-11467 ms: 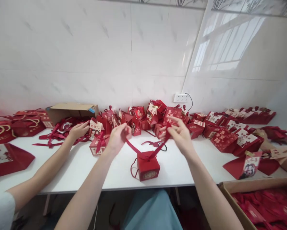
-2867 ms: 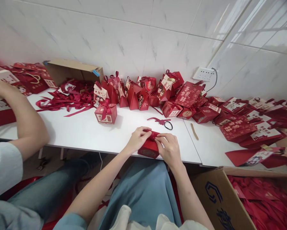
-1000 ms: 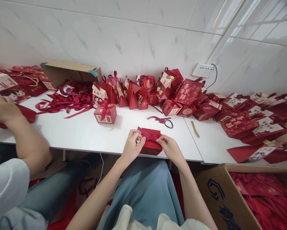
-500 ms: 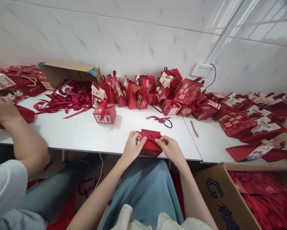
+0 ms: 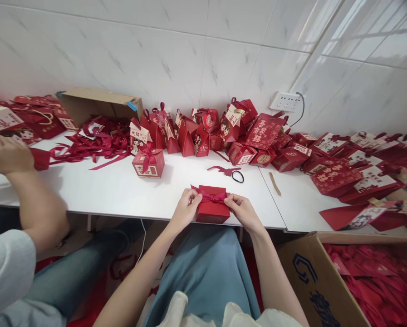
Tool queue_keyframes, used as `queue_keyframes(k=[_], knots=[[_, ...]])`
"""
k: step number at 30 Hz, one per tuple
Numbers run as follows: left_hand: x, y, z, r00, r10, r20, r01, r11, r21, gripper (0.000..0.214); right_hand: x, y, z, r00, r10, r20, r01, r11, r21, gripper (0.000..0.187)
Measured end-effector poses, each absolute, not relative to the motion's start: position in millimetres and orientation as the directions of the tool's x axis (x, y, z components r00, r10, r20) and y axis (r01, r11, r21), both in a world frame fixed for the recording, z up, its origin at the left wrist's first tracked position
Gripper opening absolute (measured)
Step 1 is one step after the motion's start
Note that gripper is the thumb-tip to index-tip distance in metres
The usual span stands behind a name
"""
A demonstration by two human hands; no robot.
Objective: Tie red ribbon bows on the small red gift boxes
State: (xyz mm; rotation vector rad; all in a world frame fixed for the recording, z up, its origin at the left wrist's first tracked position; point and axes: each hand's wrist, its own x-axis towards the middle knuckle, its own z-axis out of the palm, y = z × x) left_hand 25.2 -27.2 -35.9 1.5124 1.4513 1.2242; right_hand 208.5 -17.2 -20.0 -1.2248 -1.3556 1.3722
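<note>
A red gift box [image 5: 213, 212] rests at the front edge of the white table, with a dark red ribbon [image 5: 213, 198] knotted across its top. On the left side of the knot, my left hand [image 5: 188, 205] pinches the ribbon between thumb and fingers. My right hand [image 5: 240, 208] grips the ribbon's other side at the box's right edge. Beyond my hands lie a black ring [image 5: 237, 176] and a short piece of red ribbon [image 5: 220, 170]. A finished-looking box with a bow [image 5: 149, 162] stands upright to the left.
Red gift boxes [image 5: 264, 129] crowd the back of the table. A cardboard box [image 5: 101, 99] with ribbons spilling out stands back left. A larger carton [image 5: 301, 268] of red ribbons is at lower right. A co-worker's hand [image 5: 9, 155] works at left. A tan strip [image 5: 275, 183] lies right.
My hands have moved slightly apart, drawing the ribbon's knot tighter and flatter across the box. The co-worker's hand at left has shifted a little.
</note>
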Motion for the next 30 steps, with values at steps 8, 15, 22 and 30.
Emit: queue_keyframes(k=[8, 15, 22, 30], knots=[[31, -33, -35, -0.093, 0.97, 0.226, 0.348, -0.181, 0.92, 0.014, 209, -18, -18, -0.187, 0.975, -0.119, 0.045, -0.113, -0.993, 0.037], [32, -35, -37, -0.084, 0.942, 0.325, 0.382, -0.271, 0.883, 0.01, 212, -8, -27, -0.114, 0.959, -0.261, 0.077, -0.253, -0.964, 0.044], [33, -35, -36, 0.022, 0.896, 0.443, 0.521, -0.388, 0.76, 0.02, 208, 1, -32, -0.062, 0.985, -0.163, 0.032, -0.161, -0.986, 0.039], [32, -33, -35, 0.083, 0.892, 0.443, 0.598, -0.401, 0.694, 0.029, 205, 18, -22, 0.029, 0.998, 0.058, 0.147, 0.053, -0.988, 0.036]])
